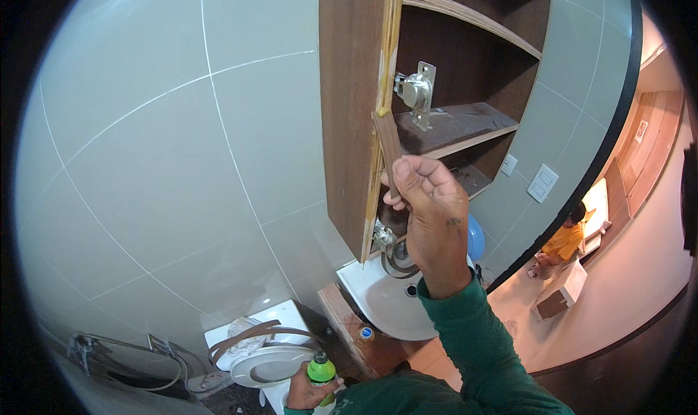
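Note:
My right hand [438,208] is raised at the cabinet's front edge and pinches a thin brown edge-banding strip [387,140] between thumb and fingers. Above my fingers the strip slants up to the bare edge [390,44] of the brown cabinet side panel [352,102]. A yellowish smear, like glue, shows along that edge where the strip's top touches it. Low down, my left hand [304,391] wraps around a bright green bottle [321,369] with a dark cap. Two metal hinges, an upper hinge [417,94] and a lower hinge [383,235], sit inside the cabinet.
Below the cabinet stands a white washbasin [382,291], with coiled brown strip over it. More strip [251,333] lies across the toilet [273,368]. A small jar [366,333] stands on the brown ledge. Through the doorway at right, a person in orange [563,240] is visible.

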A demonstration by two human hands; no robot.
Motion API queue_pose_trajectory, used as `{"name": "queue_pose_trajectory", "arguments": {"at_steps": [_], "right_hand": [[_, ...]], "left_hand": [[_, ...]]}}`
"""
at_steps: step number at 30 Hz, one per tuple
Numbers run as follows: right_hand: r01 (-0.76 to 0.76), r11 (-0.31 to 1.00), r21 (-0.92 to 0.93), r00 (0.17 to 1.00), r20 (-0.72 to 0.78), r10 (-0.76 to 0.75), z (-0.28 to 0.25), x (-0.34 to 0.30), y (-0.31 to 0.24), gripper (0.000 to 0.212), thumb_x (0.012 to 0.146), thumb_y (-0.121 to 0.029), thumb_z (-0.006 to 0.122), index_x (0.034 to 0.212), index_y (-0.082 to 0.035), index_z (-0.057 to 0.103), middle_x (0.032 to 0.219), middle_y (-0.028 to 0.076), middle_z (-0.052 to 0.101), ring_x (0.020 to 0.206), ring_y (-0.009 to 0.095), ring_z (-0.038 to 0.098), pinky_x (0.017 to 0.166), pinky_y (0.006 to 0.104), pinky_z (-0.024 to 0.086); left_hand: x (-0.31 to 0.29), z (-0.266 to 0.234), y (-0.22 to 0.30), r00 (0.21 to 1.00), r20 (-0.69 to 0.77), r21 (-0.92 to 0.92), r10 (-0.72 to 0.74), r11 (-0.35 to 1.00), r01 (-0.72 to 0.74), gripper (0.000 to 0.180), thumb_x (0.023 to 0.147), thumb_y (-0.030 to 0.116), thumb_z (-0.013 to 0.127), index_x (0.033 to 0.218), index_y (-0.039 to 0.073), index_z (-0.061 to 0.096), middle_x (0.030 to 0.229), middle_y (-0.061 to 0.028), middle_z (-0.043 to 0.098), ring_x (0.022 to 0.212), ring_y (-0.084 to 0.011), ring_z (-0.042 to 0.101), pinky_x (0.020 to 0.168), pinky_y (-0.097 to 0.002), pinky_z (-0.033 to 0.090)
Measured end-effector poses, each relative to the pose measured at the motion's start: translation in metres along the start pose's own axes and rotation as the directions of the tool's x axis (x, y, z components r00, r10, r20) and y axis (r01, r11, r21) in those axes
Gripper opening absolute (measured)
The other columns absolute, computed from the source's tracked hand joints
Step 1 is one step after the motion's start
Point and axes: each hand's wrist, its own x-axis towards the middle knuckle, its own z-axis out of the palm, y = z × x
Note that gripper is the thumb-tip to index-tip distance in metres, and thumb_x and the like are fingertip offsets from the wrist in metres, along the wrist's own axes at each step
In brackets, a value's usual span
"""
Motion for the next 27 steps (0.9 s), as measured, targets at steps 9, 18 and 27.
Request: {"name": "queue_pose_trajectory", "arguments": {"at_steps": [9,18,27], "right_hand": [[0.022,0.996,0.091,1.0,-0.018,-0.021,0.019,0.012,-0.01,0.036,0.102,-0.027,0.08,0.116,0.004,0.068,0.098,0.011,0.077,0.081,0.011,0.069,0.076,0.024,0.055],[-0.091,0.995,-0.034,0.995,-0.054,0.089,-0.017,-0.031,0.011,0.03,0.101,-0.024,0.082,0.112,0.002,0.071,0.096,0.009,0.076,0.083,0.011,0.07,0.075,0.0266,0.057],[0.045,0.975,-0.217,0.997,-0.056,-0.058,-0.033,-0.025,-0.011,0.031,0.102,-0.025,0.081,0.114,0.002,0.071,0.098,0.005,0.074,0.083,0.01,0.068,0.076,0.0249,0.056]], "left_hand": [[-0.011,0.002,0.018,0.992,-0.068,-0.238,0.109,0.963,-0.123,0.05,0.084,0.019,0.091,0.124,0.002,0.065,0.107,-0.01,0.077,0.096,-0.0227,0.073,0.088,-0.0403,0.06],[-0.014,-0.002,0.019,0.997,-0.035,-0.25,0.074,0.965,-0.081,0.05,0.084,0.019,0.091,0.123,0.003,0.065,0.105,-0.0098,0.076,0.095,-0.0231,0.072,0.086,-0.0404,0.059],[0.002,-0.001,-0.012,0.998,-0.009,0.04,0.057,0.998,-0.057,0.071,0.078,0.039,0.099,0.125,-0.002,0.065,0.107,-0.0147,0.078,0.1,-0.024,0.075,0.094,-0.0417,0.06]]}}
